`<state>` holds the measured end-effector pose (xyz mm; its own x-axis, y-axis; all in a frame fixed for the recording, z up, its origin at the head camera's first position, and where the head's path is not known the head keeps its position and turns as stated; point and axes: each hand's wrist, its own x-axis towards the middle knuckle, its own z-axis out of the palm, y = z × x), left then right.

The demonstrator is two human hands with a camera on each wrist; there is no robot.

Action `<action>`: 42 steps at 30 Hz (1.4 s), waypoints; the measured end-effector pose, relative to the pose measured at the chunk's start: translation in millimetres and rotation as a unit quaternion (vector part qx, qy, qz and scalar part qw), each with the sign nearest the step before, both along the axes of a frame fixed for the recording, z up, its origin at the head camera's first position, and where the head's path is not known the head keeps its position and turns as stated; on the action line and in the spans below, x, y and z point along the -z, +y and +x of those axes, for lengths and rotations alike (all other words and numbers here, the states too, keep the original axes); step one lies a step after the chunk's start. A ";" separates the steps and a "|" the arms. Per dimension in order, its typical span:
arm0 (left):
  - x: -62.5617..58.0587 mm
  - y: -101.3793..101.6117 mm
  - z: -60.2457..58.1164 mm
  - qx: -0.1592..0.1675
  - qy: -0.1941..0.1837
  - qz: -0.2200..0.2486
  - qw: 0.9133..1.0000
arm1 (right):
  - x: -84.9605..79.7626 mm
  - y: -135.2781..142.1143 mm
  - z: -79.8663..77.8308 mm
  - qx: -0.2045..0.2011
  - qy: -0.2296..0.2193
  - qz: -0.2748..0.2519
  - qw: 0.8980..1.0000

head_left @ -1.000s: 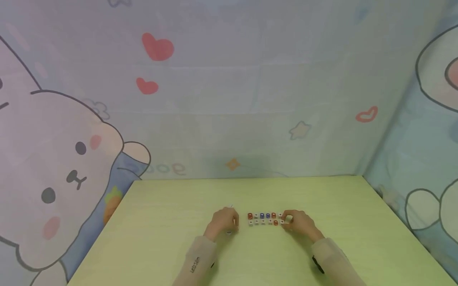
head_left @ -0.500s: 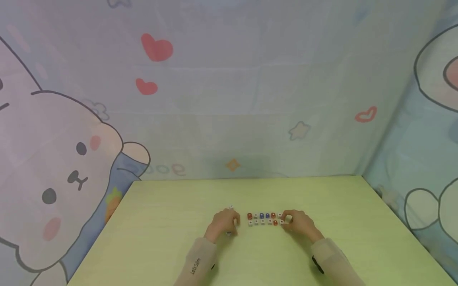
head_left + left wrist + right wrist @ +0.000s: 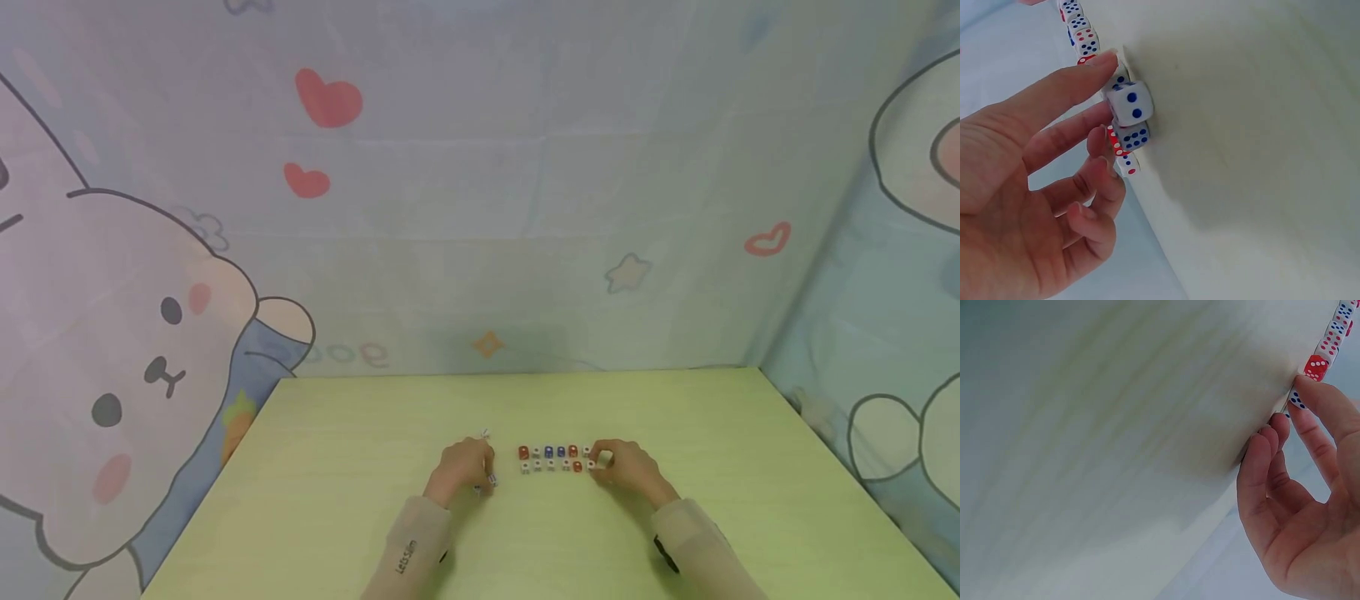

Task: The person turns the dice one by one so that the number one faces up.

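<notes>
In the head view my left hand [image 3: 465, 464] is low over the table's middle, fingers bent. Its thumb and index finger appear to pinch a white die [image 3: 1132, 105] showing two blue pips, larger than the others in the left wrist view; exact contact is partly hidden. Behind it sits a white die with several blue pips [image 3: 1134, 137]. My right hand [image 3: 628, 467] stays at the right end of two dice rows. Its thumb and index finger are around a white die with blue pips [image 3: 1297, 399], beside a red die [image 3: 1316, 367].
The two rows mix red, blue and white dice, including a red die [image 3: 523, 452] at the left end. A loose die [image 3: 485, 433] lies beyond my left hand, another die [image 3: 477, 490] nearer me. A pale yellow table [image 3: 360, 433] meets a printed cloth backdrop [image 3: 480, 208].
My left hand has drawn slightly left and its fingers have shifted. A white die now shows by its thumb, and the loose die beyond it shows more. The right hand and the rows stay put.
</notes>
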<state>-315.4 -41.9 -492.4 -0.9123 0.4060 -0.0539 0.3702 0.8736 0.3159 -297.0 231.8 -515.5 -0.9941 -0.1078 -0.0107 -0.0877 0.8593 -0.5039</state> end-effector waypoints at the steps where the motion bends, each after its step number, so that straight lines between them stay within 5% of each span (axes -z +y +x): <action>1: 0.2 -0.2 0.3 0.001 0.004 0.000 1.000 | -0.1 -0.1 0.1 0.000 0.001 0.001 1.000; 17: -0.3 -0.9 3.6 0.005 0.058 0.035 0.998 | 2.8 0.0 -4.4 0.003 0.000 0.002 1.000; 42: 6.7 -1.7 2.4 0.017 0.031 0.069 0.997 | 1.9 -0.1 -2.7 0.000 -0.001 0.004 1.000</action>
<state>-313.1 -43.6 -499.1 -0.8979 0.4360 0.0607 0.4208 0.8099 0.4087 -299.7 231.7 -517.4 -0.9942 -0.1067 -0.0137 -0.0858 0.8631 -0.4978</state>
